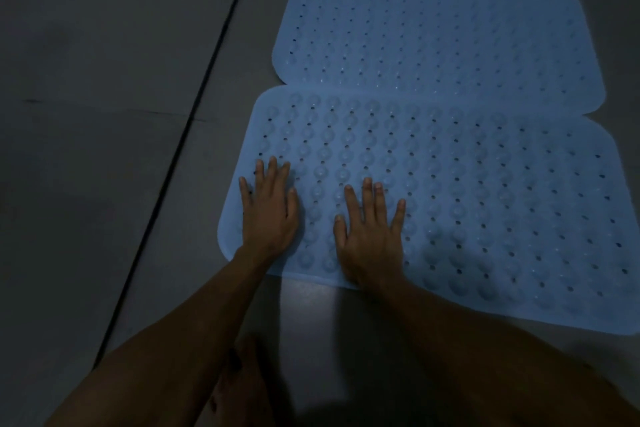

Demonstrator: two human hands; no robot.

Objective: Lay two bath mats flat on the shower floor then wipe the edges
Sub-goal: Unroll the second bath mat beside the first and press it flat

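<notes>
Left hand [268,210] and right hand [372,232], fingers straight, are pressing the near mat [467,191]; working outward should be seating it flat.

dim light over a grey tiled floor [104,45] — one dark grout line [194,107] running diagonally.

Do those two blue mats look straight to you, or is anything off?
Slightly off. The near mat overlaps the far mat along their shared edge and sits a little askew to it, not lined up. Both look flat. The left hand and right hand press flat on the near mat.
</notes>
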